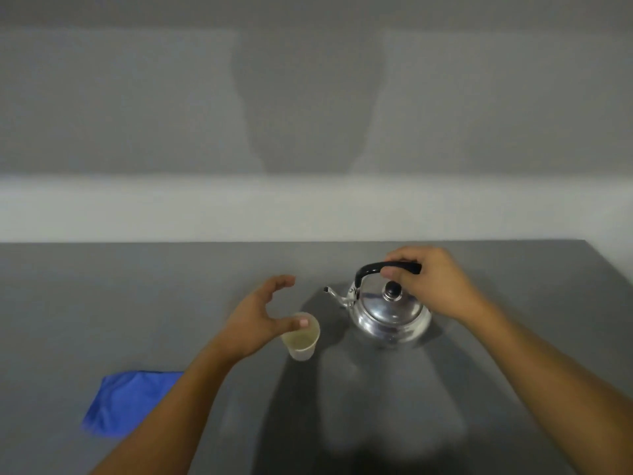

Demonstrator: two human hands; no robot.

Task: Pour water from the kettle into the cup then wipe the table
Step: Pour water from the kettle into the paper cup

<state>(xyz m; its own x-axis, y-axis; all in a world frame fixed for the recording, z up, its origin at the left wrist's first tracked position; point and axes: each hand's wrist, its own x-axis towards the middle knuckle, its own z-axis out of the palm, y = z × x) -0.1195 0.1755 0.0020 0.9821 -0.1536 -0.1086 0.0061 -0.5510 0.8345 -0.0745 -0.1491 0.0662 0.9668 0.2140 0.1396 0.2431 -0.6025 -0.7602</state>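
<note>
A shiny metal kettle [390, 315] with a black handle and knob stands on the grey table [102, 296], spout pointing left. My right hand [431, 286] is closed around the black handle from the right. A pale paper cup [303, 341] stands upright left of the kettle, with pale liquid inside. My left hand [257, 320] hovers at the cup's left side, fingers spread in a curve, thumb over the rim, not clearly gripping it. A folded blue cloth [126, 402] lies near the left front, partly hidden by my left forearm.
The table's far edge meets a white ledge and a grey wall [308, 114]. The table's right corner shows at the upper right. Dark shadows of my arms fall on the table below the kettle.
</note>
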